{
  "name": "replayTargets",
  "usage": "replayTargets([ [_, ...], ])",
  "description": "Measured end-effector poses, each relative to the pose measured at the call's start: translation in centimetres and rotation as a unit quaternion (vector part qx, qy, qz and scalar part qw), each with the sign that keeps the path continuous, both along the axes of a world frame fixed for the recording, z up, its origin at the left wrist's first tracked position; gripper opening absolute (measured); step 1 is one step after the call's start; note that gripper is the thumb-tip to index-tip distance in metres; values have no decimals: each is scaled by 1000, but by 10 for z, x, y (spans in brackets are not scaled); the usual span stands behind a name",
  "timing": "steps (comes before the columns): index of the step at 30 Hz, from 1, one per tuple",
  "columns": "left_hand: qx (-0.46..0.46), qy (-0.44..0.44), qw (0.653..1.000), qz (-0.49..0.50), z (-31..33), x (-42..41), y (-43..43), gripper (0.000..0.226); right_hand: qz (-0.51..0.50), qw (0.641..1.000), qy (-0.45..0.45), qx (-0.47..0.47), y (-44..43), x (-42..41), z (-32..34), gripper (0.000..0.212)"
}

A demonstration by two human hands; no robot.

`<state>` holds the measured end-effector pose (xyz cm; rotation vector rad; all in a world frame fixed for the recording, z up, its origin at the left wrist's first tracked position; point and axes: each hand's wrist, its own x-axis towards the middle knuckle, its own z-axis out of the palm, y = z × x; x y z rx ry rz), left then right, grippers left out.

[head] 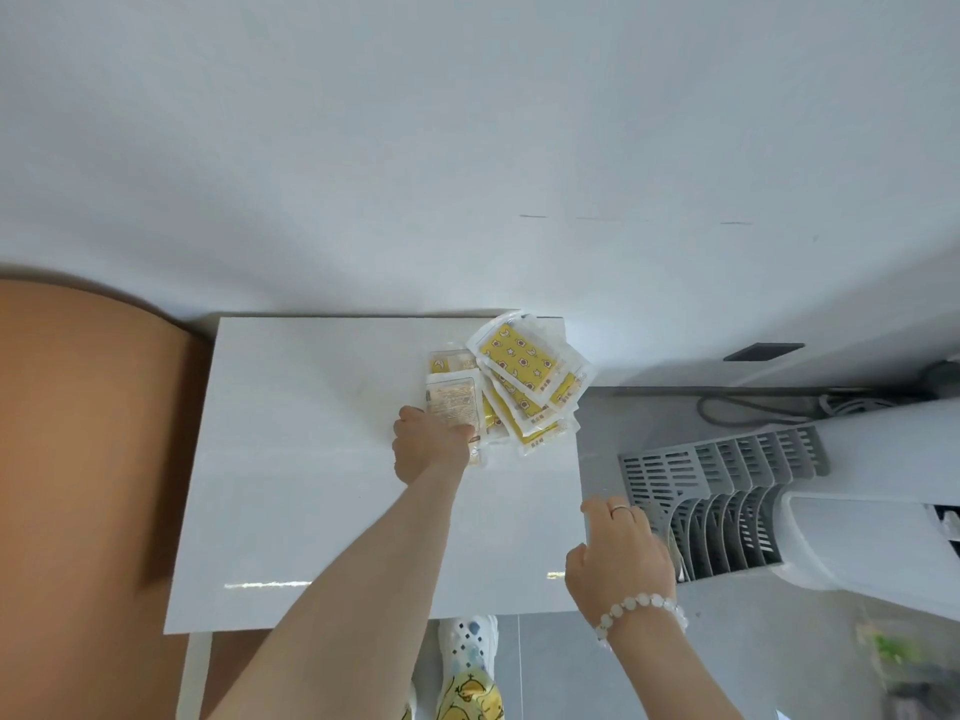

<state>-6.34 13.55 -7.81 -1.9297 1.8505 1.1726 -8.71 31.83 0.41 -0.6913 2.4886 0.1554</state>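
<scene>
A loose pile of yellow patterned packets in clear wrappers (524,374) lies at the far right corner of a white table (311,459). My left hand (428,444) reaches to the pile's near left side and grips one pale packet (453,402) lying label side up. My right hand (621,553), with a ring and a bead bracelet, hovers over the table's right edge, fingers loosely curled; whether it holds anything I cannot tell.
A grey slotted plastic rack (727,485) stands on the floor right of the table, beside a white appliance (872,511). Cables (753,407) lie along the wall. A brown rounded surface (78,485) sits left of the table. A white shoe (467,646) shows below.
</scene>
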Motion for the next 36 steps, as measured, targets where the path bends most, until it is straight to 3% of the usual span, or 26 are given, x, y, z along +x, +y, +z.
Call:
replayTargets([
  [11,-18,-6,1000,-13,-3,33,-7,53,11,1000,-16,-23,-14,19,-3,38],
  [17,67,33,997,-5,-2,61,-22,32,49,998,-45,-12,-20,28,-3,38],
  [18,70,56,996,4,0,66,-24,27,28,998,-59,-19,-21,30,-4,37],
  [20,62,127,989,35,7,74,-26,23,-115,985,-115,-63,-23,31,-11,32],
  [22,28,190,980,51,21,76,-25,22,-330,914,-202,-125,-32,25,-16,29],
  [24,-40,260,965,23,36,77,-18,17,-488,792,-324,-169,-46,17,-14,33],
  [26,-139,346,924,-80,51,78,-6,25,-583,656,-428,-217,-56,10,-4,44],
  [27,-182,378,897,-137,55,79,0,29,-601,608,-461,-238,-60,8,1,49],
  [29,-231,418,847,-235,59,81,12,29,-594,562,-504,-279,-64,6,11,50],
  [32,-293,426,776,-360,56,83,27,23,-587,538,-507,-330,-72,-1,18,32],
  [35,-317,427,752,-390,49,88,36,25,-574,520,-531,-343,-72,-1,25,23],
  [36,-308,433,754,-387,46,90,37,27,-588,471,-565,-336,-70,1,21,19],
])
